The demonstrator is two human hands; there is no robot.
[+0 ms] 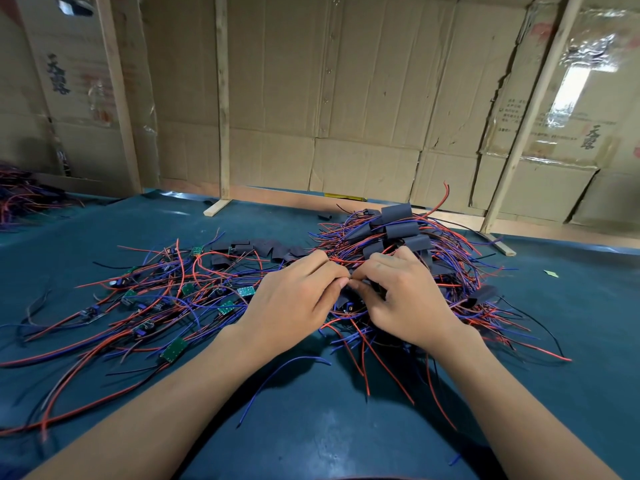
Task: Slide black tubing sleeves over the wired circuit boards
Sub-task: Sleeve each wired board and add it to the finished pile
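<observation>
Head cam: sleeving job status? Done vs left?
Done: a heap of sleeved boards is piled on the right, black tubing over each.

In hand: left hand and right hand meet at the fingertips, pinching a black sleeve with a board; how far on it is, I can't tell.

Left: bare green boards among red and blue wires on the left, with loose sleeves behind them.

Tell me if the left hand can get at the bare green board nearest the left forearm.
Probably yes: the green board lies uncovered on the mat beside the forearm, but the left hand is busy holding a sleeve.
</observation>
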